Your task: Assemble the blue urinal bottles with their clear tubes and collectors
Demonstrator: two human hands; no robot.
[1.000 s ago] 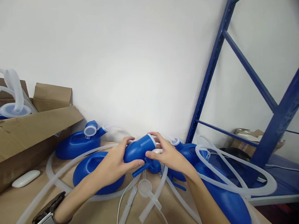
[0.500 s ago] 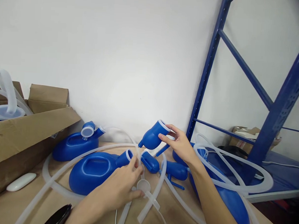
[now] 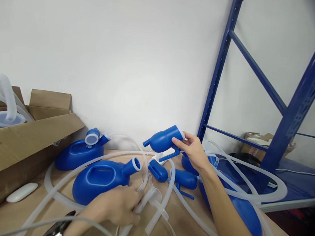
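My right hand (image 3: pixel 194 149) grips a blue plastic urinal funnel (image 3: pixel 163 141) by its wide, white-rimmed end. Its narrow spout points left and its handle hangs below. Lower down, my left hand (image 3: pixel 122 205) is closed around a translucent tube (image 3: pixel 125 233), its fingers partly blurred. Beside those fingers lies a clear round cap (image 3: pixel 155 194). Just behind my left hand a blue urinal bottle (image 3: pixel 98 179) lies with its open neck facing right. Two more blue funnels, one (image 3: pixel 158 170) left of the other (image 3: pixel 186 179), lie beneath the raised one.
At left stands an open cardboard box (image 3: pixel 36 133) with tubing inside. A second blue bottle (image 3: pixel 80 154) and a white computer mouse (image 3: pixel 22 192) are near it. Coiled tubing (image 3: pixel 279 189) lies over a large blue bottle (image 3: pixel 244 215) at right, by a blue metal rack (image 3: pixel 296 103).
My right hand has tipped the funnel so it lies nearer level, spout farther left. My left hand has moved down and left, closing on the tube. A blurred grey line now crosses the lower left.
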